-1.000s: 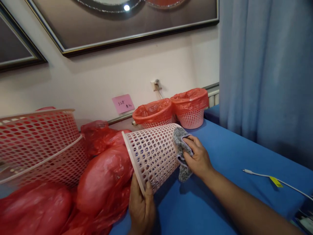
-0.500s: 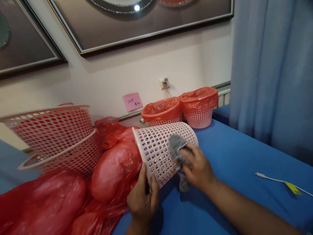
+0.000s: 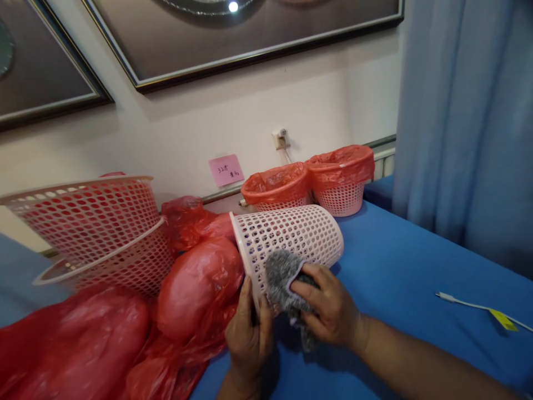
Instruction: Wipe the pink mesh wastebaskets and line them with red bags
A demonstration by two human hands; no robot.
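One blue surface (image 3: 400, 266) spans the foreground. Red plastic bags (image 3: 195, 289), left, lie beside two stacked pink baskets (image 3: 95, 222). Pale perforated basket (image 3: 291, 225), centre: tipped sideways, open end toward the bags, rim pinched between the left hand's (image 3: 249, 339) thumb and fingers. Two red-lined baskets (image 3: 310, 191): upright, behind it. Grey cloth (image 3: 281, 278): bunched in the right hand's (image 3: 331, 305) curled fingers, against the perforated wall near the rim.
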